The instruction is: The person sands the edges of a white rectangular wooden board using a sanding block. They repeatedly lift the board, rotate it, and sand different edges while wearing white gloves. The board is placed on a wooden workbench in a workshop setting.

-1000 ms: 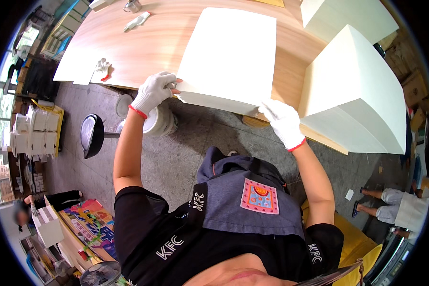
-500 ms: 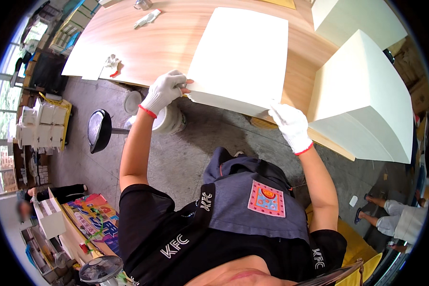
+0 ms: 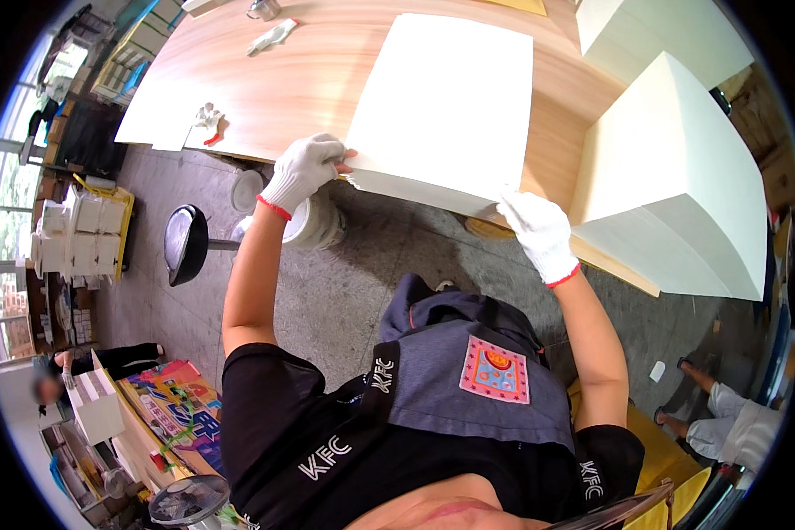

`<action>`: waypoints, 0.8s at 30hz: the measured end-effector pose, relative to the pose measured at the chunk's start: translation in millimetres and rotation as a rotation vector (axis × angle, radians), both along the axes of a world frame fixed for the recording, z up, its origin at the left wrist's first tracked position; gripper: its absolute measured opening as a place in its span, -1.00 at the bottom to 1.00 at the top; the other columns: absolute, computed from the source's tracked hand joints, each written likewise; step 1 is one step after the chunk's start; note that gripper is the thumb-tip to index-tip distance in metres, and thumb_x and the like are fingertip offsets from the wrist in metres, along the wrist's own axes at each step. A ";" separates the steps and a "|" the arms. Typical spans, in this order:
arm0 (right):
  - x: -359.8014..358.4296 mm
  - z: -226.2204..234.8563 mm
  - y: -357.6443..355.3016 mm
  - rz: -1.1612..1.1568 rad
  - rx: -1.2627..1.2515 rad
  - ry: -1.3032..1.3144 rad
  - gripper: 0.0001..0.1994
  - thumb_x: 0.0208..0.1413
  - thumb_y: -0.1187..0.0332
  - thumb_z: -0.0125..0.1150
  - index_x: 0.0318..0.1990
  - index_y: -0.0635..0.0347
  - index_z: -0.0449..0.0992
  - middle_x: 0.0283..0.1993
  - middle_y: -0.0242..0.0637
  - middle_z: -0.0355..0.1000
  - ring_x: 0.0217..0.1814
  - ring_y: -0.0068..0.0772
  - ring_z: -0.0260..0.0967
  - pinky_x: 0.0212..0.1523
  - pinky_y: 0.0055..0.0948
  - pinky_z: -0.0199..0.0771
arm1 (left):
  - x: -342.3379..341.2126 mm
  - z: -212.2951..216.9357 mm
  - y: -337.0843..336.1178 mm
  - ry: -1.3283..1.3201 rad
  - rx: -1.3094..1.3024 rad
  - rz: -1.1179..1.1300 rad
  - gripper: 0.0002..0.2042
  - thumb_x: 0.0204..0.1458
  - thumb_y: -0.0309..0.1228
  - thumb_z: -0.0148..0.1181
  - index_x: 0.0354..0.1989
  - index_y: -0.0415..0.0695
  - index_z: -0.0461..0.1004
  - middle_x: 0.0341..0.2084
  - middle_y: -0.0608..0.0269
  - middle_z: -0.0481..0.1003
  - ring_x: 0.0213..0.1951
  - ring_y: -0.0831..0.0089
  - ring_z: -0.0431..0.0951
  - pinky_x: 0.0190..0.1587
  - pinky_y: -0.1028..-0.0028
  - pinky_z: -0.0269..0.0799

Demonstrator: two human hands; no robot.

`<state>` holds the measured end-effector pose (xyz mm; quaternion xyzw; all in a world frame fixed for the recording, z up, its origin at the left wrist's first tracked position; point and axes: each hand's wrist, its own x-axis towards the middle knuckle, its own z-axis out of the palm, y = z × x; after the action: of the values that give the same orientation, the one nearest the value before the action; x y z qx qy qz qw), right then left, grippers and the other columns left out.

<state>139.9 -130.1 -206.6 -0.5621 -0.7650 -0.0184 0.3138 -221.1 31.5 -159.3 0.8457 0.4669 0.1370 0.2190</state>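
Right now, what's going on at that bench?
A person in white knit gloves with red cuffs is handling a stack of large cream paper sheets at the near edge of a light wooden table. The left hand grips the stack's near-left corner, and the right hand holds its near-right corner. The stack overhangs the table edge slightly. A taller pile of the same cream sheets sits to the right.

Black stool, white bucket, spare gloves on wooden table
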 end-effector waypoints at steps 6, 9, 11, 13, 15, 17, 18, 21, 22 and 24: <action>-0.3 -3.6 -4.1 -0.025 -0.009 -0.080 -0.76 0.11 0.30 0.37 -0.05 0.00 0.62 -0.43 -0.36 0.48 -0.44 -0.33 0.44 -0.41 -0.34 0.42 | -5.7 -6.4 -4.9 0.051 0.190 -0.094 -0.87 -0.04 -0.55 0.41 -0.33 -0.26 0.58 -0.24 0.17 0.62 -0.27 0.22 0.64 -0.23 0.34 0.52; -1.1 -26.6 -4.0 -0.053 0.083 -0.053 -0.68 0.10 0.31 0.38 0.04 -0.07 0.61 -0.47 -0.38 0.46 -0.49 -0.34 0.41 -0.46 -0.34 0.39 | -9.1 -17.1 -5.7 0.015 0.202 -0.095 -0.88 -0.03 -0.52 0.39 -0.33 -0.22 0.59 -0.24 0.17 0.61 -0.26 0.18 0.63 -0.23 0.31 0.52; -2.0 -35.4 -2.9 -0.051 0.099 -0.005 -0.62 0.10 0.30 0.38 0.11 -0.13 0.59 -0.52 -0.40 0.42 -0.53 -0.34 0.38 -0.49 -0.33 0.36 | -9.5 -20.6 -7.8 -0.023 0.157 -0.072 -0.87 -0.02 -0.46 0.36 -0.29 -0.15 0.63 -0.23 0.20 0.61 -0.19 0.12 0.61 -0.17 0.26 0.52; 0.4 -46.7 -3.9 -0.055 0.097 0.028 -0.55 0.11 0.29 0.37 0.19 -0.21 0.55 -0.56 -0.42 0.40 -0.56 -0.34 0.36 -0.53 -0.32 0.35 | -11.3 -22.9 -5.6 0.005 0.126 -0.073 -0.88 -0.01 -0.45 0.36 -0.30 -0.15 0.62 -0.24 0.18 0.61 -0.20 0.11 0.61 -0.17 0.25 0.52; 0.7 -49.9 -6.6 -0.082 0.078 0.028 -0.60 0.13 0.24 0.34 0.16 -0.28 0.56 -0.56 -0.41 0.42 -0.56 -0.33 0.39 -0.54 -0.32 0.38 | -11.4 -25.5 -1.4 -0.020 0.179 -0.109 -0.90 -0.01 -0.45 0.36 -0.32 -0.13 0.62 -0.27 0.15 0.60 -0.21 0.09 0.60 -0.18 0.24 0.51; -1.7 -50.6 -10.7 -0.102 0.049 0.020 -0.67 0.16 0.20 0.29 0.10 -0.29 0.57 -0.54 -0.40 0.43 -0.54 -0.31 0.43 -0.54 -0.29 0.40 | -2.6 -14.6 -4.4 0.122 0.229 -0.101 -0.88 0.07 -0.34 0.31 -0.31 -0.09 0.63 -0.29 0.12 0.59 -0.21 0.05 0.60 -0.18 0.23 0.51; 0.4 -50.1 -9.8 -0.122 0.045 0.017 -0.70 0.17 0.18 0.27 0.07 -0.30 0.58 -0.53 -0.40 0.44 -0.52 -0.30 0.45 -0.53 -0.28 0.42 | 0.7 -10.4 -1.0 0.221 0.243 -0.092 -0.85 0.10 -0.27 0.29 -0.30 -0.07 0.64 -0.29 0.12 0.59 -0.20 0.05 0.60 -0.18 0.22 0.51; -1.5 -25.6 -15.8 -0.101 0.016 -0.113 -0.72 0.24 0.09 0.16 0.08 -0.27 0.55 -0.45 -0.36 0.48 -0.48 -0.22 0.49 -0.49 -0.21 0.47 | 14.4 22.0 -6.5 0.449 0.144 -0.087 -0.72 0.11 -0.12 0.25 -0.13 0.01 0.64 -0.21 0.13 0.60 -0.12 0.09 0.61 -0.05 0.16 0.50; -0.9 -4.4 -17.9 -0.080 -0.008 -0.082 -0.67 0.26 0.07 0.13 0.15 -0.27 0.52 -0.43 -0.35 0.50 -0.46 -0.20 0.50 -0.47 -0.21 0.48 | 10.8 22.6 3.4 0.538 0.161 -0.111 -0.68 0.10 -0.10 0.25 -0.04 0.04 0.63 -0.17 0.14 0.61 -0.08 0.11 0.61 -0.01 0.13 0.50; 17.0 41.1 -33.3 -0.003 0.125 0.053 -0.55 0.27 0.05 0.14 0.29 -0.20 0.42 -0.42 -0.32 0.49 -0.45 -0.19 0.49 -0.43 -0.23 0.50 | 25.3 49.6 12.5 0.685 0.265 -0.253 -0.57 0.07 -0.11 0.29 0.11 0.05 0.56 -0.08 0.19 0.60 0.00 0.15 0.60 0.03 0.11 0.49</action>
<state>156.9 -163.4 -165.5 -0.5430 -0.7528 -0.0518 0.3684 -195.8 44.0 -109.7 0.9144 0.3832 -0.1225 -0.0458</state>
